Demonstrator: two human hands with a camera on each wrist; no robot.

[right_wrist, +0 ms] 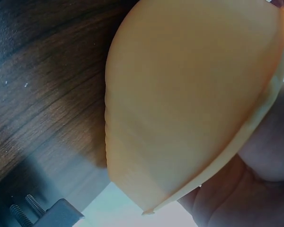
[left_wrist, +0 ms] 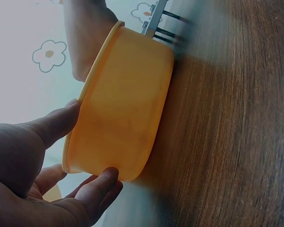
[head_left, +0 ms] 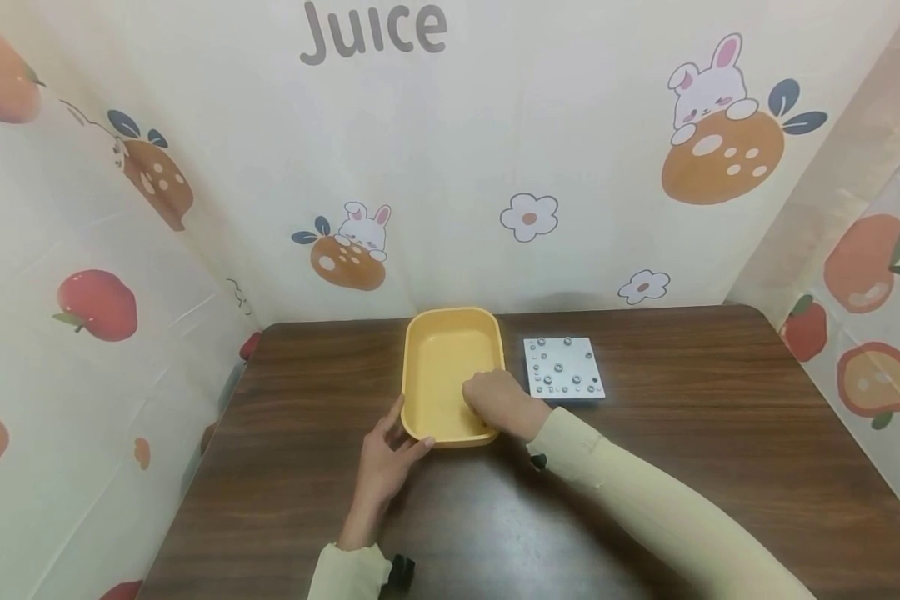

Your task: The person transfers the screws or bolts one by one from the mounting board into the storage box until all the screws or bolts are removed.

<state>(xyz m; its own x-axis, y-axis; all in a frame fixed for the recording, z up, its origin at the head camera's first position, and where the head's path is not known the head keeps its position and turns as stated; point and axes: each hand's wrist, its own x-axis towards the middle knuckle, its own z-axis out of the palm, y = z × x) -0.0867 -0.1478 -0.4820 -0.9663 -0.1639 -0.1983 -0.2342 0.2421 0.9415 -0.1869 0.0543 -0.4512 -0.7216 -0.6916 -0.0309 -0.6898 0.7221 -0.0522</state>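
Note:
A yellow plastic bin (head_left: 441, 360) with rounded corners sits on the table; its outer wall (left_wrist: 123, 99) fills the middle of the left wrist view. My left hand (head_left: 384, 458) holds the bin's near left corner, thumb on the near rim and fingers along the left side. Over the near right rim, my right hand (head_left: 498, 400) reaches into the bin with its fingers curled down. Its fingertips are hidden in the head view, and the bin's wall (right_wrist: 189, 94) hides them in the right wrist view, so whether they hold anything does not show.
Right of the bin stands a pale metal plate (head_left: 562, 368) with several bolts and holes on top. Threaded screws (right_wrist: 21, 215) stick out beneath it. The dark wooden table (head_left: 682, 400) ends at a printed curtain (head_left: 450, 167) behind and on both sides.

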